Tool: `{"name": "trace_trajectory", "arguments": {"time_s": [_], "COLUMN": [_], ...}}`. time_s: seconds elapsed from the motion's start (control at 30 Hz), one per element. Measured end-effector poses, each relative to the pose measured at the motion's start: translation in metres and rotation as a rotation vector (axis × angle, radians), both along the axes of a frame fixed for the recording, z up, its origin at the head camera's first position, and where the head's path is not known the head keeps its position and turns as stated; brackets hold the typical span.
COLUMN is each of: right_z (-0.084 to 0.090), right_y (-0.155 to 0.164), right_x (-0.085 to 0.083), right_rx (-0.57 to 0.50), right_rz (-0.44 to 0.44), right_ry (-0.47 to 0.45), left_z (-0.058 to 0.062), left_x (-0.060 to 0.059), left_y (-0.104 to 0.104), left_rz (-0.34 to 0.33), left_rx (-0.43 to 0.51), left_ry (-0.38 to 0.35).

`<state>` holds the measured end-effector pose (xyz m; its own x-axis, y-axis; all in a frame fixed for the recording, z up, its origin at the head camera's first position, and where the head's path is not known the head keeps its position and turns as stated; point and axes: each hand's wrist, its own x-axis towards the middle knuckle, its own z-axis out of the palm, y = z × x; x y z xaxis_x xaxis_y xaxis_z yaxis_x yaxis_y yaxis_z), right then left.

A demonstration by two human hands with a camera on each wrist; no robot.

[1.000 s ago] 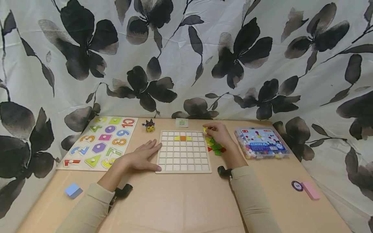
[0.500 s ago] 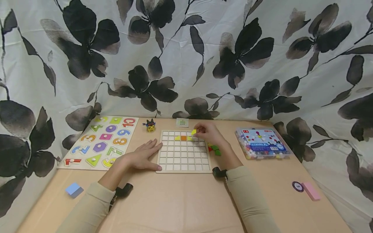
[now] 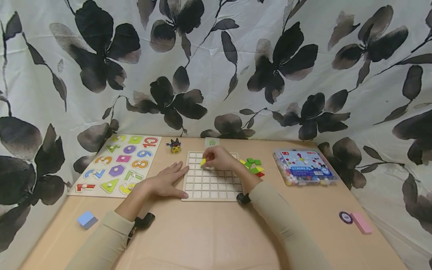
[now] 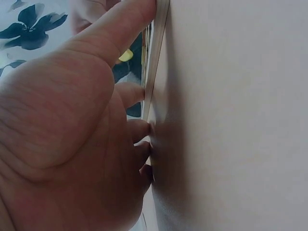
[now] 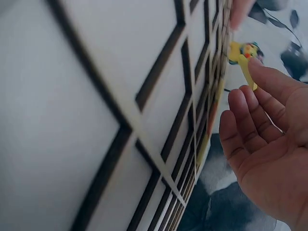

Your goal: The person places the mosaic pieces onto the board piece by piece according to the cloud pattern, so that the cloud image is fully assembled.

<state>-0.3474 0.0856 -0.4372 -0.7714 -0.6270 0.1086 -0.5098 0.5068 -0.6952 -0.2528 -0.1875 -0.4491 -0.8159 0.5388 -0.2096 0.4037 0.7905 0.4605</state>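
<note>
A white gridded board (image 3: 212, 186) lies on the table in the head view. My right hand (image 3: 221, 159) is over its upper left part, pinching a small yellow tile (image 3: 203, 162) between thumb and fingertips. In the right wrist view this yellow tile (image 5: 248, 74) is tilted and apart from the grid. Behind the hand, the orange and yellow tiles on the board are mostly hidden in the head view. My left hand (image 3: 164, 182) lies with extended fingers at the board's left edge. The left wrist view shows the thumb touching the board's side (image 4: 159, 53).
Loose green, yellow and red tiles (image 3: 253, 170) lie right of the board. Behind it are a small card (image 3: 212, 142) and a yellow figurine (image 3: 174, 146). A number puzzle (image 3: 114, 165) stands left, a clear bead box (image 3: 303, 167) right. A blue block (image 3: 87, 219) lies front left.
My right hand has carried the yellow tile left from the loose pile, across to the board's upper left. The pile is now uncovered. My left hand stays in place.
</note>
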Motion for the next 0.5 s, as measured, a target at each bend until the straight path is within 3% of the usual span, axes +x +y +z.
{"name": "trace_trajectory", "arguments": {"time_s": [0.5], "right_z": [-0.005], "right_y": [-0.02], "right_x": [0.003], "right_rx": [0.193], "right_rz": [-0.025], "right_ry": [0.019], "left_z": [-0.002], "left_x": [0.0], "left_y": [0.0], "left_rz": [-0.004], "left_rx": [-0.005], "left_ry": [0.005]}}
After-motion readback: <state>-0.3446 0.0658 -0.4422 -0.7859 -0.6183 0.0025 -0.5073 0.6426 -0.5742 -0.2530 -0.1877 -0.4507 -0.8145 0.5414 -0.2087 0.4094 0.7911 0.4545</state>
